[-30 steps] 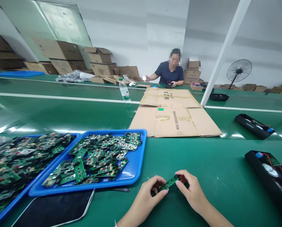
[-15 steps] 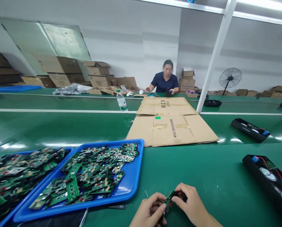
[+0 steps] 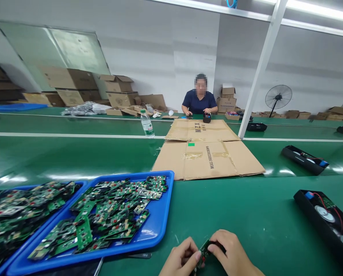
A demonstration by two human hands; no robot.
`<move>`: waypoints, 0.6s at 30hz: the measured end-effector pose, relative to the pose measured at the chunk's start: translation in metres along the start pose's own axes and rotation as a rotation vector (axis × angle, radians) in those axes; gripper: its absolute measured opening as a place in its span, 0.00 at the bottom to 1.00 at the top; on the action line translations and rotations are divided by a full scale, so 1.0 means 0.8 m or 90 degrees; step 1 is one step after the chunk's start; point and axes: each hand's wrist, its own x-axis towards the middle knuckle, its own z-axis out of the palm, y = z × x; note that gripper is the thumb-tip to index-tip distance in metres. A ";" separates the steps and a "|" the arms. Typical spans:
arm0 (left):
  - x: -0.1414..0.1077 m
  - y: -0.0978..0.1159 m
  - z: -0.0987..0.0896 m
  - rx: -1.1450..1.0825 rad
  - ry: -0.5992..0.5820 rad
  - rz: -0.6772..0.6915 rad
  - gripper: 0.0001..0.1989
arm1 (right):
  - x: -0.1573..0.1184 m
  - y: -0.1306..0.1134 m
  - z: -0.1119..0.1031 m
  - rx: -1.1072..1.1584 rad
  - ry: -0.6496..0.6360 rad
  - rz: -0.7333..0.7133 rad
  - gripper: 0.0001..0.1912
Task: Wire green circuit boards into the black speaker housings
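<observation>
Low at the front of the green table, both my hands are closed on one small green circuit board [image 3: 205, 247] with red parts on it. My left hand [image 3: 180, 258] pinches its lower end between thumb and fingers. At the upper end, my right hand [image 3: 230, 251] grips the board along with something dark, partly hidden by the fingers. To the left lies a blue tray [image 3: 160, 226] heaped with similar circuit boards [image 3: 114, 209]. A second tray, piled with more boards [image 3: 18, 214], stands beyond it at the left edge.
Flattened cardboard [image 3: 208, 159] covers the table ahead, with a water bottle [image 3: 147, 123] beside it. At right lie black speaker housings [image 3: 326, 226] with wires and round drivers. A white post [image 3: 260, 73] rises behind. Across the table a co-worker [image 3: 200, 101] sits handling a black object.
My hands have sunk slightly with the board still held between them. The co-worker has brought both hands down to the table. The view has shifted a little.
</observation>
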 end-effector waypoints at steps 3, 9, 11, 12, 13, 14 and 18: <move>0.002 -0.001 -0.002 -0.026 -0.008 -0.019 0.23 | 0.001 -0.001 -0.001 0.001 0.009 -0.021 0.20; 0.006 -0.004 -0.006 -0.056 -0.019 -0.047 0.24 | 0.002 0.000 -0.003 0.009 0.002 -0.016 0.21; 0.007 -0.003 -0.006 -0.062 -0.008 -0.053 0.24 | 0.000 0.000 -0.002 0.031 0.004 0.001 0.21; 0.007 -0.002 -0.006 -0.065 0.001 -0.059 0.25 | -0.001 0.000 -0.001 0.045 0.007 0.015 0.21; 0.007 -0.001 -0.007 -0.070 0.011 -0.066 0.25 | -0.002 -0.001 -0.002 0.060 0.010 0.027 0.21; 0.007 -0.001 -0.007 -0.077 0.021 -0.074 0.26 | -0.003 -0.003 -0.003 0.075 0.012 0.037 0.21; 0.011 0.000 -0.012 -0.150 0.057 -0.089 0.26 | 0.015 -0.014 -0.020 0.069 -0.014 0.054 0.15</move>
